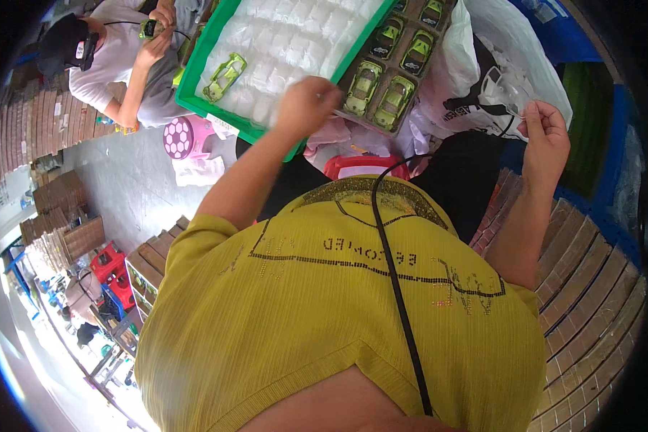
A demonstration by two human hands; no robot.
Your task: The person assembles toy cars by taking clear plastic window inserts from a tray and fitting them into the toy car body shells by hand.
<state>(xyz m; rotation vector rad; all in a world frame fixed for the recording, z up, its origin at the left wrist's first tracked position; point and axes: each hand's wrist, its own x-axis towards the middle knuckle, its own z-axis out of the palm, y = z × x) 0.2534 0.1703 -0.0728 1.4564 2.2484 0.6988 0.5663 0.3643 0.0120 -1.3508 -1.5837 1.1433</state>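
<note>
My left hand [307, 106] is over the near right edge of a green tray [189, 81]. Motion smears its fingers, which point toward a dark tray [349, 81] of green toy cars. Whether they hold anything cannot be made out. On the right, my right hand [546, 137] pinches a thin, clear plastic piece [502, 95] between thumb and fingers, in front of a white plastic bag [554, 78]. Rows of white wrapped pieces [284, 39] fill the green tray. One green toy car body [225, 77] lies on them at the left.
At the far left a co-worker [133, 75] in a cap holds a green toy car [150, 29]. A pink stool [187, 137] stands on the floor below. Stacked brown cardboard [590, 288] lies at my right. A black cable [396, 288] runs down my front.
</note>
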